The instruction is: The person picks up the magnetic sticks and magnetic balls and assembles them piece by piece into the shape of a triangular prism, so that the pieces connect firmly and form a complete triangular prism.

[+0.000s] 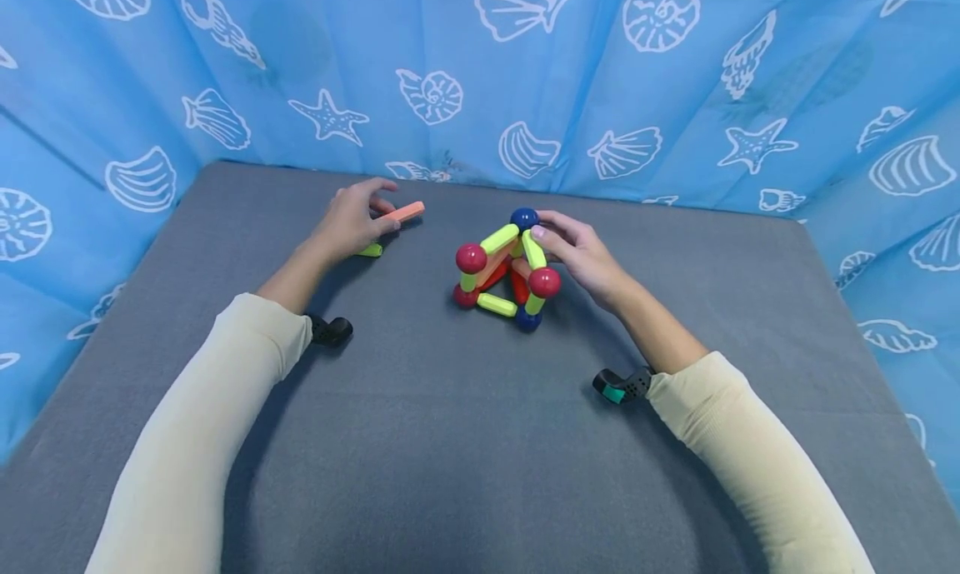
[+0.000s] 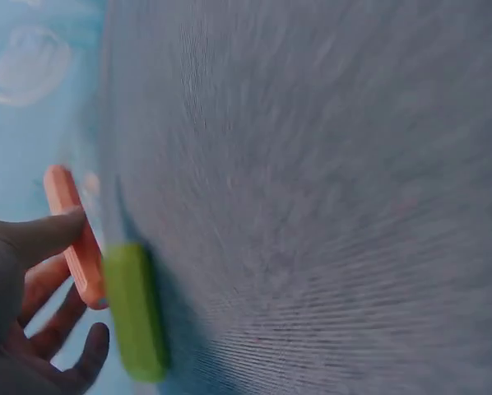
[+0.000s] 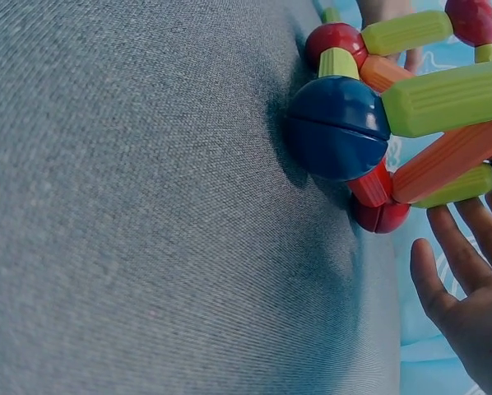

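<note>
Between its thumb and fingers, my left hand [image 1: 351, 220] pinches an orange rod [image 1: 407, 212] above the table. A yellow-green rod [image 2: 136, 313] lies close below that hand, partly covered by it in the head view. My right hand [image 1: 583, 253] grips the top back corner of a frame of rods and balls, its thumb and fingers around a dark blue ball [image 1: 524, 218]. The frame has red balls [image 1: 471, 258], another blue ball [image 3: 338, 127] at the base, and yellow-green rods [image 1: 497, 305] with orange and red ones among them.
A grey cloth covers the table [image 1: 450, 441]. Behind it and along the sides hangs a blue curtain [image 1: 450, 49] with white shell and starfish prints. Black bands [image 1: 626, 385] sit at both wrists, close over the cloth.
</note>
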The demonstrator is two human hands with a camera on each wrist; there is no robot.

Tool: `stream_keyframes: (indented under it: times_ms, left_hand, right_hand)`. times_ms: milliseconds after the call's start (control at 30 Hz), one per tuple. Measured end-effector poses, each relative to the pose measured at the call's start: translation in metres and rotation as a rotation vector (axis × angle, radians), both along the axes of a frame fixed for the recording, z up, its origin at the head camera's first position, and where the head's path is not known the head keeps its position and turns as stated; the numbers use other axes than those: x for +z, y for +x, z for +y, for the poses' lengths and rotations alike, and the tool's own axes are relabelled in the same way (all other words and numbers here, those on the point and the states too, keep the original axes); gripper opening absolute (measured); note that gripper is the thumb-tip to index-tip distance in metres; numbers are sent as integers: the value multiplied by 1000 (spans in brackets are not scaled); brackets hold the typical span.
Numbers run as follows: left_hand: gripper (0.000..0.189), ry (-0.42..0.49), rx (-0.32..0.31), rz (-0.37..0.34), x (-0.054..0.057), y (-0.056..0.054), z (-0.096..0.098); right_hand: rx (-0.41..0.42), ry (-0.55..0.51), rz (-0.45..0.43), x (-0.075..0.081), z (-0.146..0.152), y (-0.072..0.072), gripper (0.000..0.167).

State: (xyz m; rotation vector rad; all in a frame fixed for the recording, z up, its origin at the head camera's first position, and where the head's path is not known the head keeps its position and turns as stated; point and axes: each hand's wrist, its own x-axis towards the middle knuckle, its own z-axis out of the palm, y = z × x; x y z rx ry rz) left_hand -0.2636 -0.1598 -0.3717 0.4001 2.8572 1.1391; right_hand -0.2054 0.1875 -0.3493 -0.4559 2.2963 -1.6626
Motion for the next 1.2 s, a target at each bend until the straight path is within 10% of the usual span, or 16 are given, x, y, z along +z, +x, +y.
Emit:
stream_keyframes:
  times_ms: [333,1033,1200]
  left_hand:
    - [55,357,-38,-130,16,49,2]
    - [46,646,-110,-555,-8,131,49]
    - [42,705,-98,-539,-11,137,74]
  right_hand:
    - [6,-8,1,0,0,1,48]
    - [17,-15,-2,2,-1,2,48]
    - [19,-16,16,1,-1,2,47]
